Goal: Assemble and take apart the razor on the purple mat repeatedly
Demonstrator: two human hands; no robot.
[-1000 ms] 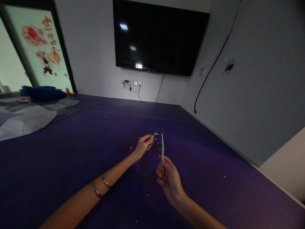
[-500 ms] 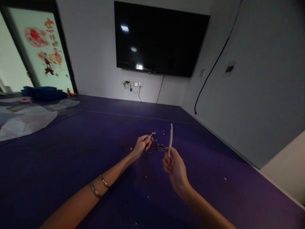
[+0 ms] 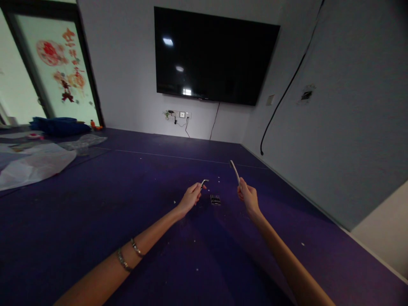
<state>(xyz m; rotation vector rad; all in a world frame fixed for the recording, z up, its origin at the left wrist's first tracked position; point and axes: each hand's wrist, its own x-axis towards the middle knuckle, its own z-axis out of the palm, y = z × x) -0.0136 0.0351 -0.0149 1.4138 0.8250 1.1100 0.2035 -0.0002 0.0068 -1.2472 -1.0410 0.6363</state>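
My left hand [image 3: 190, 198] is closed around a dark handle with a bent silvery head, which looks like a razor [image 3: 204, 182]; most of the handle is hidden by my fingers. In my right hand [image 3: 249, 196], a pale toothbrush [image 3: 236, 171] is gripped by its lower end, its dark bristles facing left. The toothbrush leans up and left, apart from the razor. Between and slightly below the hands, a small clear and black flat piece [image 3: 215, 199] lies on the purple surface [image 3: 153, 182], touched by neither hand.
White specks dot the surface. Clear plastic sheeting [image 3: 41, 165] and a dark blue cloth bundle [image 3: 59, 126] lie at the far left. A television [image 3: 216, 55] hangs on the back wall above sockets [image 3: 182, 114]. A black cable [image 3: 283, 93] runs down the right wall.
My right hand has moved right and slightly up, away from my left, and the toothbrush has tipped from upright to leaning left. The razor has turned slightly in my left hand.
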